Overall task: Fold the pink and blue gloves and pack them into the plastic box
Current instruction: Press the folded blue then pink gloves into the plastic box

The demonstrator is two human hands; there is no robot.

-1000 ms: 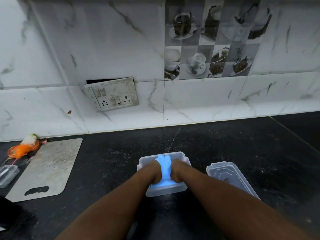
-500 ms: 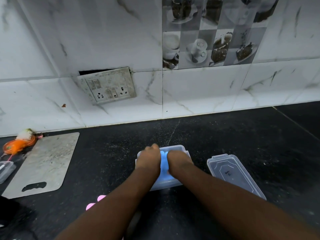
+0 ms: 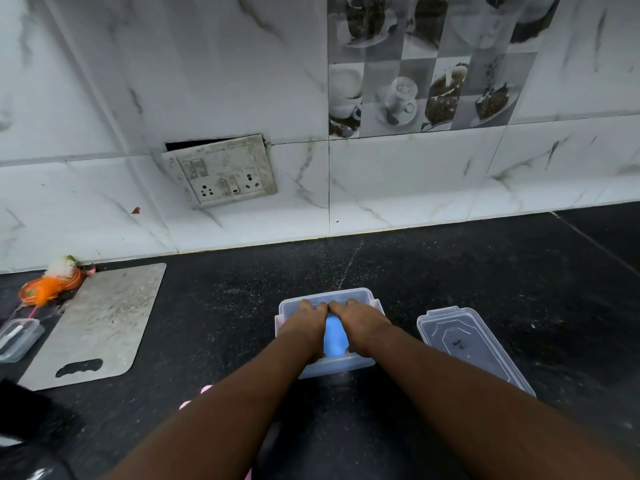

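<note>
Blue rubber: item one, the blue glove [image 3: 334, 336], folded and lying inside the plastic box [image 3: 360, 294] at the middle of the black countertop [image 3: 450, 265], with a strip of it showing between my two hands. Left hand [image 3: 304, 323] and right hand [image 3: 360, 323]: both flat on the glove, fingers stretched toward the box's 12 o'clock wall, pressing and gripping nothing; whether the tips tuck under the far fold I cannot quite see. Step in hand, as I judge it: seating the glove. This is best done with even downward pressure from both palms, keeping the fold below the rim so the pink one fits on top. Pink glove [image 3: 206, 388]: not yet packed, fingertips peeping out at 7 o'clock beside my left forearm. Lid [image 3: 464, 344]: off, just beside the box at 3 o'clock. Chopping board [image 3: 100, 320]: well apart at 9 o'clock. Open counter runs at 12 o'clock up to the tiled wall [image 3: 415, 188], with room to withdraw toward 6.
</note>
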